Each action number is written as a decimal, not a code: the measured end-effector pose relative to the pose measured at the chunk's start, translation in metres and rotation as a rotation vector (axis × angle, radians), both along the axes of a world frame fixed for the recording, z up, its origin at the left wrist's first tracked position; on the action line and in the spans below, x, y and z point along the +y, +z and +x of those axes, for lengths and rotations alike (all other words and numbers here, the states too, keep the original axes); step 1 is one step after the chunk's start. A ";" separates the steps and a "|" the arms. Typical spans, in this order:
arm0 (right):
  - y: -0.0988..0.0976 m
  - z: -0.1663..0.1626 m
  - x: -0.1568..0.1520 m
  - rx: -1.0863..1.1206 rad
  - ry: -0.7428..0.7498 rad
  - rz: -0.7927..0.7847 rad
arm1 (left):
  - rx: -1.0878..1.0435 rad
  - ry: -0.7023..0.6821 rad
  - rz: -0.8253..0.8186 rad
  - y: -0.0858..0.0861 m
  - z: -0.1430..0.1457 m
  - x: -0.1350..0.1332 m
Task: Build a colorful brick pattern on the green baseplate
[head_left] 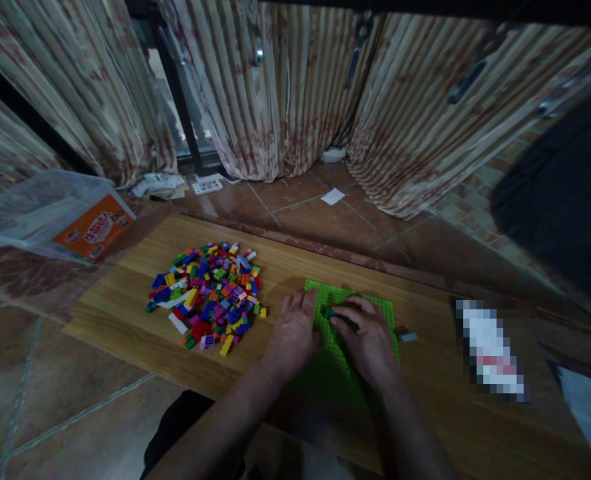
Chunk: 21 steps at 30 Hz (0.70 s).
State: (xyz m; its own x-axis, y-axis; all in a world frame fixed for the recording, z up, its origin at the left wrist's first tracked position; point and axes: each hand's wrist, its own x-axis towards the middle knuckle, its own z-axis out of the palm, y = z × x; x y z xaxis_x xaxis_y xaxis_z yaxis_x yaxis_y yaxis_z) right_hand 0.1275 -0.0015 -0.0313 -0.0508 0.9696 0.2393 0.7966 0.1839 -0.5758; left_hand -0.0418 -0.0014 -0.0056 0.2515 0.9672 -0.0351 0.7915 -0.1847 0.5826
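Observation:
A bright green studded baseplate (335, 363) lies on a low wooden board (125, 313). My left hand (291, 337) rests flat at the plate's left edge, fingers stretched out and holding nothing. My right hand (370, 337) lies on the plate, its fingers curled and pinched on a small dark green brick (336, 315) pressed against the studs. To the left sits a pile of several small bricks (208, 293) in many colours.
A clear plastic tub with an orange label (60, 223) stands on the tiled floor at the left. Striped curtains (300, 87) hang behind. Paper scraps (332, 196) lie on the tiles. A small grey piece (406, 337) sits right of the plate. A dark shape (565, 200) fills the right.

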 end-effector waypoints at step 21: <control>0.002 -0.001 0.002 -0.047 -0.011 -0.016 | 0.030 -0.018 0.028 0.002 0.000 0.000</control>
State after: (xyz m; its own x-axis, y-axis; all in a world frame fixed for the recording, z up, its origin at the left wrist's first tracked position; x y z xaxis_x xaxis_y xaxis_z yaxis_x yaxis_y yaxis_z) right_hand 0.1263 0.0006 -0.0293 -0.0513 0.9737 0.2218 0.8248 0.1665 -0.5403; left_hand -0.0415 -0.0016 -0.0039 0.2678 0.9634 -0.0153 0.8047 -0.2149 0.5533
